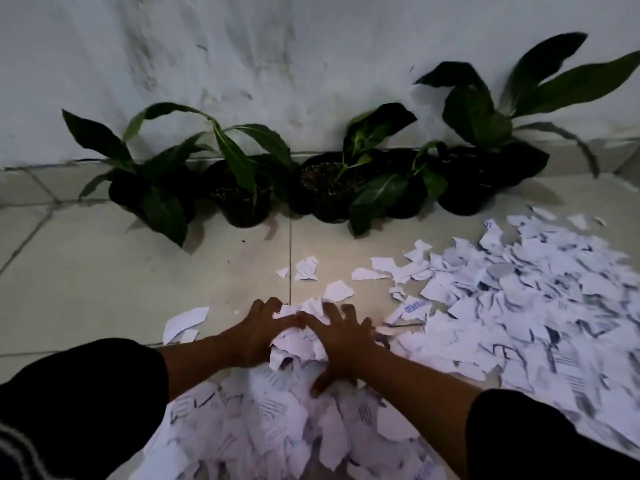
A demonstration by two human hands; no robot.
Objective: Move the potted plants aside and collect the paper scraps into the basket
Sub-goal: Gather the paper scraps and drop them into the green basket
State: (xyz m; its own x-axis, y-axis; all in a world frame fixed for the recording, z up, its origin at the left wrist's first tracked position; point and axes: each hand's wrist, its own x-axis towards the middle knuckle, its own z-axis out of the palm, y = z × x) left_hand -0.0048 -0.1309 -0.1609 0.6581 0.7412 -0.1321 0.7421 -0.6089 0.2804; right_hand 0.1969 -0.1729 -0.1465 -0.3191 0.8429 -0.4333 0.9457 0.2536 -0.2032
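Torn white paper scraps (519, 306) with printed marks cover the tiled floor at the right and in front of me. My left hand (258, 332) and my right hand (341, 336) lie side by side on a small heap of scraps (298, 344), fingers spread and curled around it, thumbs nearly touching. Several potted plants in black pots stand in a row along the wall: one at the left (152, 192), one beside it (240, 202), one in the middle (329, 188), one at the right (474, 181). No basket is in view.
A stained white wall (311, 64) rises behind the plants. Pale floor tiles (104, 271) lie bare at the left between the pots and my arms. A few loose scraps (185, 322) lie left of my left hand. Black sleeves cover my forearms.
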